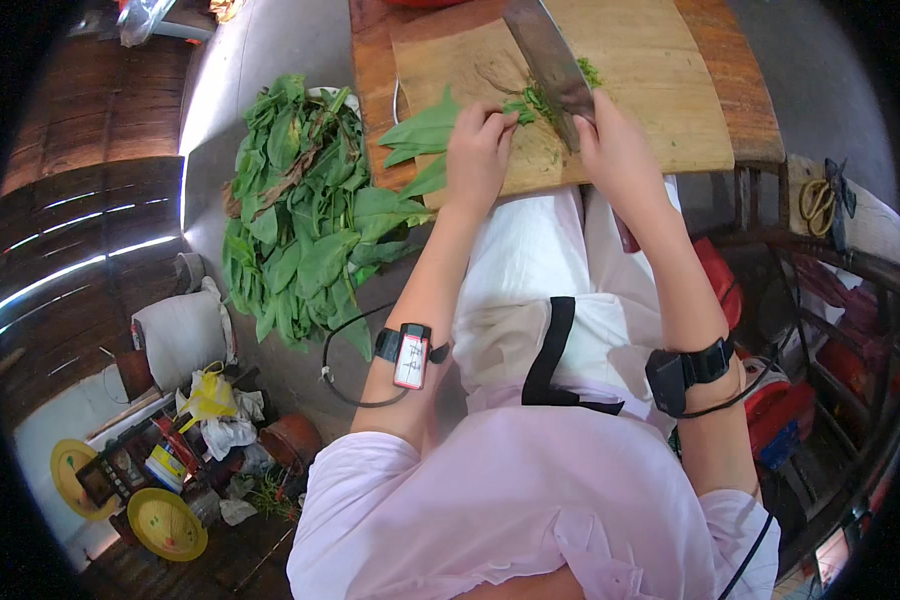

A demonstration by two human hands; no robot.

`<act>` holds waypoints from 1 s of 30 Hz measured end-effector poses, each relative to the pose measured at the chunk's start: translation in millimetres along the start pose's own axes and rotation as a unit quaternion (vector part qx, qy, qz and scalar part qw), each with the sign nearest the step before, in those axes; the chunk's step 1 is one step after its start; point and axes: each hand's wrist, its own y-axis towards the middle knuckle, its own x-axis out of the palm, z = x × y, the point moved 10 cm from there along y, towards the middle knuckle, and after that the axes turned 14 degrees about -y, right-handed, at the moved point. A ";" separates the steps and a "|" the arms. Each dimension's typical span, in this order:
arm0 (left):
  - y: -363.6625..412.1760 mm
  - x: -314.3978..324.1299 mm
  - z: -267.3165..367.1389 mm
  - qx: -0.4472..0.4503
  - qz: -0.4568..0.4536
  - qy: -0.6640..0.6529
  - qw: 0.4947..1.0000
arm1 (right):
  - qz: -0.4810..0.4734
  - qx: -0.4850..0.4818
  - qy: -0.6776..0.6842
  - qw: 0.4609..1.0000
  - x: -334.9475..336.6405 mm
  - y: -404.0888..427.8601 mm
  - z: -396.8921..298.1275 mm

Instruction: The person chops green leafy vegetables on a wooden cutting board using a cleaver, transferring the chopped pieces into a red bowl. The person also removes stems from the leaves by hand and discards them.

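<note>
My left hand (pixel 481 150) pinches a bunch of long green leaves (pixel 424 129) against the wooden cutting board (pixel 660 97). Leaf tips stick out to the left of the fist, past the board's edge. In my right hand (pixel 621 146) is a cleaver (pixel 551 60), its broad blade slanting across the board just right of the left fingers. Finely cut greens (pixel 538 101) lie beside the blade, and a smaller pile (pixel 589 71) shows on its far side. The cutting edge's contact with the leaves is hard to make out.
A big heap of leafy greens (pixel 307 217) stands left of the wooden table (pixel 750 97), partly over a pale container rim. A white sack (pixel 184 334), yellow hats (pixel 166 523) and plastic bags (pixel 210 401) lie at lower left. Red items (pixel 720 281) and a dark rack (pixel 832 360) are at right.
</note>
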 end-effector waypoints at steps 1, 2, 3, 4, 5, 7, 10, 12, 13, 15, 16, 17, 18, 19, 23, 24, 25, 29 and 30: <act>-0.8 -1.5 -2.8 -0.016 0.011 -0.012 1.000 | -0.008 0.017 0.001 1.000 -2.5 -4.8 5.4; -1.4 -2.6 -5.7 -0.031 0.020 -0.024 0.999 | -0.016 0.012 0.001 1.000 -6.1 -8.9 7.1; -1.3 -2.3 -3.8 -0.020 0.018 -0.015 1.000 | -0.025 0.007 0.001 1.000 -10.3 -12.6 9.3; -1.4 -2.1 -1.6 -0.007 0.016 -0.005 1.000 | -0.030 0.001 -0.001 1.000 -13.9 -16.0 9.7; -1.4 -2.5 0.2 0.004 0.017 0.003 1.000 | -0.037 -0.001 -0.017 0.999 -15.4 -18.8 9.7; -1.5 -1.9 0.3 0.009 0.015 0.010 1.000 | -0.040 -0.006 -0.056 0.998 -19.9 -23.0 9.9; -0.9 -1.3 0.2 0.015 0.008 0.010 1.000 | -0.070 0.005 -0.056 0.996 -12.6 -26.1 7.9; -1.5 -1.7 0.2 0.018 0.004 0.008 1.000 | -0.081 -0.004 -0.062 0.995 -3.5 -22.9 0.0; -1.3 -1.8 0.3 0.021 0.003 0.006 1.000 | -0.088 0.000 -0.064 0.994 0.9 -21.3 -1.7; -0.6 -1.6 0.8 0.028 0.002 -0.002 1.000 | -0.073 0.006 -0.074 0.995 3.2 -18.8 -5.6; -0.4 -1.5 1.2 0.029 0.001 -0.007 1.000 | -0.063 0.008 -0.076 0.995 2.5 -17.4 -6.8; 0.1 -1.3 1.8 0.030 0.002 -0.013 0.999 | -0.064 0.026 -0.069 0.995 2.7 -16.8 -3.4; 1.1 -0.1 3.5 0.034 0.001 -0.015 0.999 | -0.060 0.038 -0.060 0.996 1.2 -16.0 -0.6; 2.3 2.2 5.7 0.037 0.001 -0.017 0.999 | -0.061 0.053 -0.052 0.995 0.2 -15.8 3.7; 11.1 21.7 20.3 0.065 -0.019 -0.032 0.997 | -0.070 0.046 -0.090 0.992 -9.7 -12.7 19.3; 14.7 26.3 20.1 0.058 -0.023 -0.029 0.998 | -0.046 0.028 -0.095 0.994 -15.8 -10.3 19.6; 18.5 31.1 19.6 0.050 -0.027 -0.027 0.998 | -0.031 0.026 -0.102 0.994 -20.2 -8.8 22.9; 25.5 40.8 17.7 0.037 -0.041 -0.036 0.998 | -0.092 0.088 -0.052 0.990 -14.7 -8.8 49.1; 25.9 40.0 18.4 0.041 -0.034 -0.041 0.998 | -0.088 0.080 -0.054 0.991 -15.6 -7.6 48.1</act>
